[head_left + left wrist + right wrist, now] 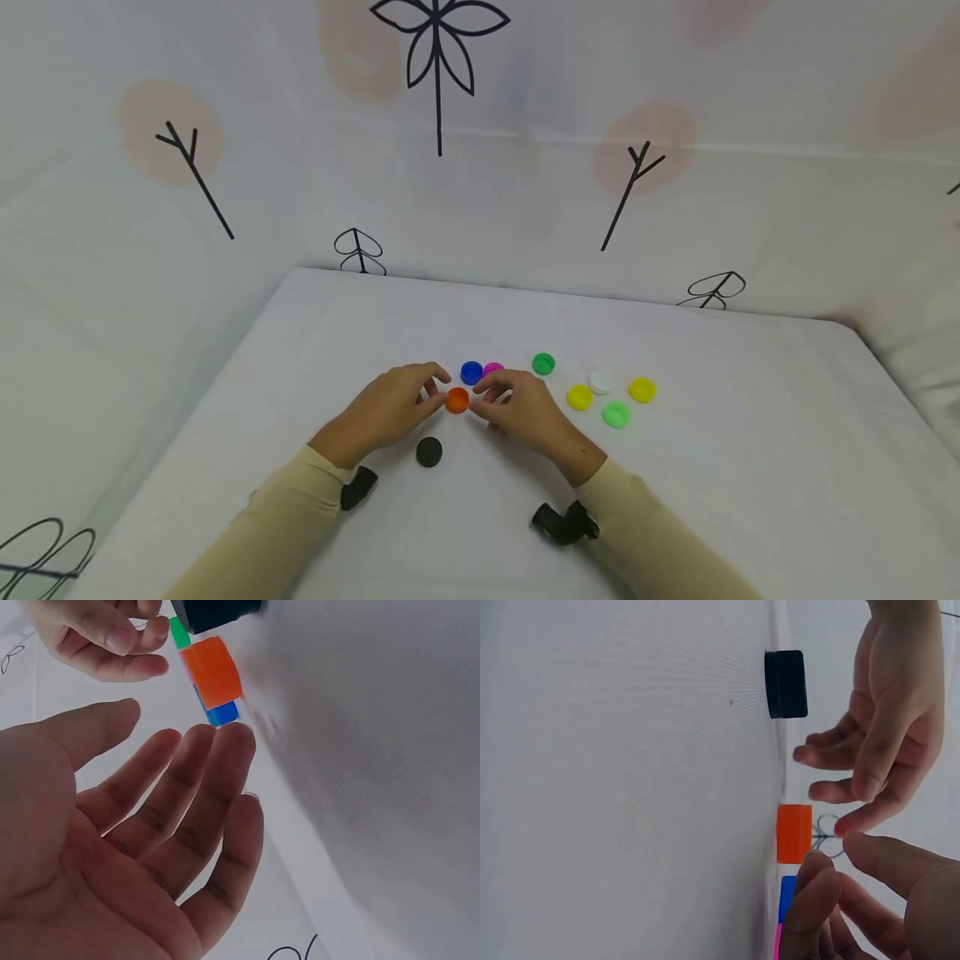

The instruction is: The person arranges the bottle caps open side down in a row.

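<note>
An orange bottle cap (457, 401) sits on the white table between the two hands. Beside its left edge is my left hand (386, 408), fingers loosely bent; the left wrist view shows that palm (97, 877) holding nothing. My right hand (528, 417) stands on the cap's other side, thumb and fingers apart around air, fingertips close to the orange cap (793, 834) in the right wrist view. Just behind lie a blue cap (472, 372) and a pink cap (492, 368), the pink one partly hidden by the right hand. Nearer the body is a black cap (429, 452).
Right of the hands several more caps are scattered: a dark green cap (543, 363), a white cap (600, 382), two yellow ones, including a yellow cap (642, 389), and a light green cap (617, 414). A patterned white cloth (510, 208) hangs behind the table (750, 467).
</note>
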### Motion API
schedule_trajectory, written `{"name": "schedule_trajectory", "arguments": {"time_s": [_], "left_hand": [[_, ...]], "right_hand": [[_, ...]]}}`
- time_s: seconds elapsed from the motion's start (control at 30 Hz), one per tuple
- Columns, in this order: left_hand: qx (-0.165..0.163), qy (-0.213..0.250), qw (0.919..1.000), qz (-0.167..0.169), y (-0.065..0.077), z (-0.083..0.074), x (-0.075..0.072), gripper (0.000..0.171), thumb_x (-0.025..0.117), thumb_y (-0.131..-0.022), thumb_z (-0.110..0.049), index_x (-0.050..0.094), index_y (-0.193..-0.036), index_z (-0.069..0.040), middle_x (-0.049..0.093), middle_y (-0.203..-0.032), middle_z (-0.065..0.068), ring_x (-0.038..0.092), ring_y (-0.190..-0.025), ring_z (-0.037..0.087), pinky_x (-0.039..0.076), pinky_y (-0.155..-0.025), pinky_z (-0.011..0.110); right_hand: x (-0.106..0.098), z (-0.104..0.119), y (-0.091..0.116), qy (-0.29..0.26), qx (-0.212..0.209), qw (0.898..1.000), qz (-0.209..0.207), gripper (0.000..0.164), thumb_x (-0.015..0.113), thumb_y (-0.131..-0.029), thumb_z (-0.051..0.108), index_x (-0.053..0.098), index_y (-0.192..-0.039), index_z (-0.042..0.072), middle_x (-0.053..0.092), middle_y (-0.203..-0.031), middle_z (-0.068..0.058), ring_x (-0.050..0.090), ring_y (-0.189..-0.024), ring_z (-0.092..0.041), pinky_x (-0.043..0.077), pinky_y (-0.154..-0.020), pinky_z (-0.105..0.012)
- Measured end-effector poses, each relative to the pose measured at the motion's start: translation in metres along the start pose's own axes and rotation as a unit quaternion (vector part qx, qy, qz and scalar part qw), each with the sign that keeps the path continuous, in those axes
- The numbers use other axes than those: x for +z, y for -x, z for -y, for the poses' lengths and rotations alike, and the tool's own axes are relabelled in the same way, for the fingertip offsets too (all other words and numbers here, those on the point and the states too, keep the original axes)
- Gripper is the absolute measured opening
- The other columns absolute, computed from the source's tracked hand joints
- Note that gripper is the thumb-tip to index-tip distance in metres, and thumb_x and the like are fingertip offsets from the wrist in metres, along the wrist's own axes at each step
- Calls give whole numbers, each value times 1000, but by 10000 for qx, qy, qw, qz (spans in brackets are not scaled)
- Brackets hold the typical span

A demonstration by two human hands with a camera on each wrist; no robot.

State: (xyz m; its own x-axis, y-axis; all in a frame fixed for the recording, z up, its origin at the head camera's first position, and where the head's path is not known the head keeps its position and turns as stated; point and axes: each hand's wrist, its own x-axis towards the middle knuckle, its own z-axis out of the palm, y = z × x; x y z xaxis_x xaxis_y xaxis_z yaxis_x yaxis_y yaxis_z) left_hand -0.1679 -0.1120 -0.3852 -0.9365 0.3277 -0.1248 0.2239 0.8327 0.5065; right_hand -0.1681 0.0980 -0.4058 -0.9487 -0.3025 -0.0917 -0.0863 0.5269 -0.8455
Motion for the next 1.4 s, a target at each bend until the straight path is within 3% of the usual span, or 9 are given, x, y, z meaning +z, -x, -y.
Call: {"name": "schedule_trajectory", "arguments": {"time_s": [0.27,0.53,0.87,1.1,1.4], "left_hand": [[-138,206,9996,160,-7,6,6,28,61,-101,-26,65,-128,-19,70,-110,1,64,-99,18,55,-93,40],[24,452,9986,285,-6,8,8,30,59,-101,-21,65,-130,-15,70,-119,2,64,-107,18,52,-101,43],[123,503,9982,290,-5,9,13,30,60,-101,-18,66,-129,-13,70,-110,-1,58,-87,14,55,-88,35],[135,570,9980,239,-5,10,13,33,60,-101,-18,63,-133,-14,70,-114,1,62,-97,15,54,-97,40],[105,592,9978,292,-4,9,14,32,61,-100,-18,65,-131,-12,69,-112,0,59,-94,14,54,-95,38]], "right_hand": [[3,-7,-2,-535,369,9965,531,33,71,-93,20,68,-123,7,71,-89,-6,68,-59,-16,58,-64,-28],[5,-10,-2,-1057,295,9896,934,39,67,-96,15,62,-132,3,71,-98,-9,70,-62,-17,60,-63,-30],[10,-12,-2,-1371,408,9856,898,42,67,-95,10,59,-135,2,70,-99,-12,70,-63,-15,60,-64,-30],[11,-11,-2,-1351,401,9869,784,38,67,-95,8,61,-133,1,70,-98,-13,70,-62,-17,60,-63,-31],[11,-12,-1,-1332,370,9871,807,35,67,-96,9,62,-130,1,71,-99,-13,72,-62,-19,60,-64,-30]]}}
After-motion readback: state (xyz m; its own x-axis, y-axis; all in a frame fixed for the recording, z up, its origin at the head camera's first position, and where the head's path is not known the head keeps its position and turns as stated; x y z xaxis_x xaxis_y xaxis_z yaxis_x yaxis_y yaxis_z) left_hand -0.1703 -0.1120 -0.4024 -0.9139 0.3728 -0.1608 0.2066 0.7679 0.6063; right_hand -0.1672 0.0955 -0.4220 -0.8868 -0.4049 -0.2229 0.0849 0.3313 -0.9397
